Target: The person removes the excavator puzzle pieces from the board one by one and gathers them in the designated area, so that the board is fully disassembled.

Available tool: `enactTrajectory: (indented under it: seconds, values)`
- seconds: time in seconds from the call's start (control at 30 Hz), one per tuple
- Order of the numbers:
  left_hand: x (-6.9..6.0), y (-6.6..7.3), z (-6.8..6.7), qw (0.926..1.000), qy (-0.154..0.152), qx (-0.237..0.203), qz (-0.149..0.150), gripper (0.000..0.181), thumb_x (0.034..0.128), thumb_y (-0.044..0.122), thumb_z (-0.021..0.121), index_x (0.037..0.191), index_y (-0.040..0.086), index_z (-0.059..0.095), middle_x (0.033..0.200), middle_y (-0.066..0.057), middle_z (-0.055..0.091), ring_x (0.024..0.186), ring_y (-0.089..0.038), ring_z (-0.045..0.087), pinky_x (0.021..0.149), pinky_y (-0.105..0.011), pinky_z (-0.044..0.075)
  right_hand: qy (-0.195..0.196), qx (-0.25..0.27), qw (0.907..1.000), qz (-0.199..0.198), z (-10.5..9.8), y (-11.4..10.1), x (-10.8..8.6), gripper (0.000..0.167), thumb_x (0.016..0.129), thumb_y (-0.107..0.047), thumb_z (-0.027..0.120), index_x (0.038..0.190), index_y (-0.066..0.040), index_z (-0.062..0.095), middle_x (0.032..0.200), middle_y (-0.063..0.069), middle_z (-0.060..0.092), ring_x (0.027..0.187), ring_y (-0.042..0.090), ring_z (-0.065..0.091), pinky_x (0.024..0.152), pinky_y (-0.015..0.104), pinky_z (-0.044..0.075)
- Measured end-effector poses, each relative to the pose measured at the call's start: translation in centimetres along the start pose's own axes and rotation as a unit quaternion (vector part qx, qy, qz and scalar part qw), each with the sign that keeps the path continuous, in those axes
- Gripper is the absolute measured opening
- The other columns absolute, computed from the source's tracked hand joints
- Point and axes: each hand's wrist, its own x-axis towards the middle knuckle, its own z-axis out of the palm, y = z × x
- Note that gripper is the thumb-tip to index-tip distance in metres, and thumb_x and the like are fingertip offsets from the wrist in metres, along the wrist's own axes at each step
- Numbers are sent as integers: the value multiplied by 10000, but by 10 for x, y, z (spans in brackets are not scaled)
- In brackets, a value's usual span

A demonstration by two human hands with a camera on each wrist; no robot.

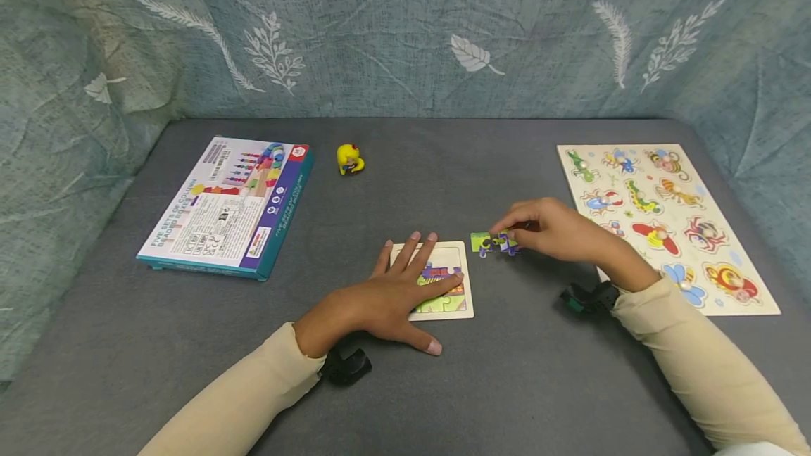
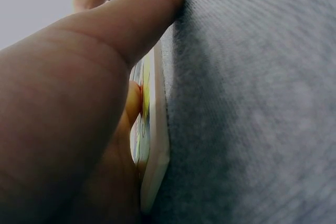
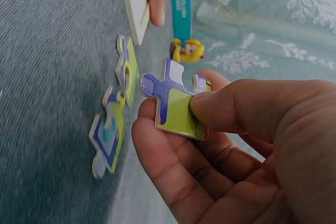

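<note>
The left hand [image 1: 389, 301] lies with fingers spread over a small framed puzzle board [image 1: 467, 301], its palm and fingers covering the board's left part; some joined pieces show beneath. Between thumb and fingers the right hand [image 3: 236, 140] pinches a green and purple puzzle piece [image 3: 178, 103], held above the table. Below it in the right wrist view, two loose pieces lie close together, one green and purple [image 3: 128, 69], the other blue and green [image 3: 109, 135]. In the left wrist view the left thumb [image 2: 131, 19] extends beside the board's edge [image 2: 160, 145].
A teal and white box [image 1: 215, 210] lies at the left. A small yellow-haired figure [image 1: 349, 159] is near the back. At the right, a large board with insect pictures [image 1: 659, 217] lies partly behind the right forearm. A patterned cloth [image 1: 405, 34] hangs behind the table.
</note>
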Motion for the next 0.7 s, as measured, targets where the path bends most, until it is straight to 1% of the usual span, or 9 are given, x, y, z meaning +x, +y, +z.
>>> enactTrajectory:
  seconds: [0.17, 0.33, 0.53, 0.6, 0.7]
  values:
    - [0, 0, 1, 10000, 33, -5, 33, 1004, 753, 712, 666, 1546, 423, 123, 1567, -62, -293, 1383, -247, -333, 1055, -561, -203, 59, -66, 9999, 127, -5, 2, -7, 267, 919, 78, 550, 1095, -19, 726, 964, 29, 664, 579, 76, 429, 526, 261, 384]
    - [-1, 0, -1, 10000, 18, 12, 11, 1004, 753, 714, 665, 1545, 425, 120, 1568, -63, -291, 1384, -249, -330, 1056, -564, -201, 107, -166, 9995, 231, -9, 7, -11, 273, 915, 81, 555, 1091, -32, 731, 992, 33, 674, 597, 72, 438, 538, 256, 388]
    - [-2, 1, 0, 9999, 77, 82, -4, 1004, 750, 720, 662, 1545, 425, 124, 1569, -67, -287, 1390, -254, -321, 1059, -562, -197, 176, -219, 9982, 525, -15, 10, -15, 268, 923, 63, 558, 1103, -41, 727, 1049, 59, 680, 593, 92, 438, 535, 265, 386]
    - [-2, 1, 0, 9999, 111, 104, 9, 1003, 750, 719, 663, 1546, 422, 130, 1570, -71, -283, 1393, -258, -317, 1060, -563, -193, 195, -288, 9972, 655, -16, 11, -18, 270, 926, 56, 556, 1117, -43, 721, 1071, 68, 679, 639, 112, 479, 565, 276, 406]
    - [-2, 1, 2, 9998, 144, 123, 59, 1002, 753, 718, 661, 1548, 416, 132, 1569, -79, -284, 1393, -262, -317, 1062, -563, -190, 200, -411, 9955, 827, -18, 13, -22, 270, 928, 42, 561, 1140, -40, 706, 1104, 92, 678, 796, 137, 578, 645, 299, 456]
